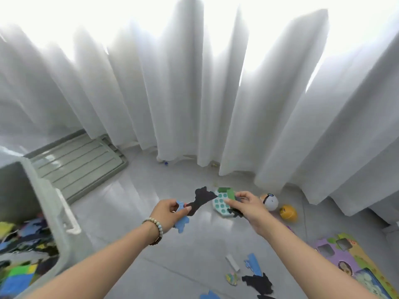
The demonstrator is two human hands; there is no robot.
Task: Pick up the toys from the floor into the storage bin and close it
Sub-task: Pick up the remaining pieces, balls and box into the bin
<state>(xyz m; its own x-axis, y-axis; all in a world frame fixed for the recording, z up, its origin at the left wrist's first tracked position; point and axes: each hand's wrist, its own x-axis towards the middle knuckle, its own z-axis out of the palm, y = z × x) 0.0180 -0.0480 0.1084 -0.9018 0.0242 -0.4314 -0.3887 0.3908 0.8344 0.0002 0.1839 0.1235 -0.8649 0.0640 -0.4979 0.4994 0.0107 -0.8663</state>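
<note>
My left hand (170, 211) pinches flat foam puzzle pieces: a blue one (181, 223) hanging below the fingers and a black one (201, 199) sticking out to the right. My right hand (248, 205) grips a teal dotted toy board (220, 205) together with a green block (228, 193) and dark pieces, held above the floor. The grey storage bin (54, 203) stands open at the left, with several coloured toys inside. Its grey lid (79, 162) lies flat on the floor behind it.
A white ball toy (271, 201) and a yellow ball (288, 212) lie on the floor by the white curtain (194, 93). Blue pieces (253, 264), black pieces (258, 283) and a small white block (232, 263) lie near me. A colourful puzzle mat (354, 264) is at the lower right.
</note>
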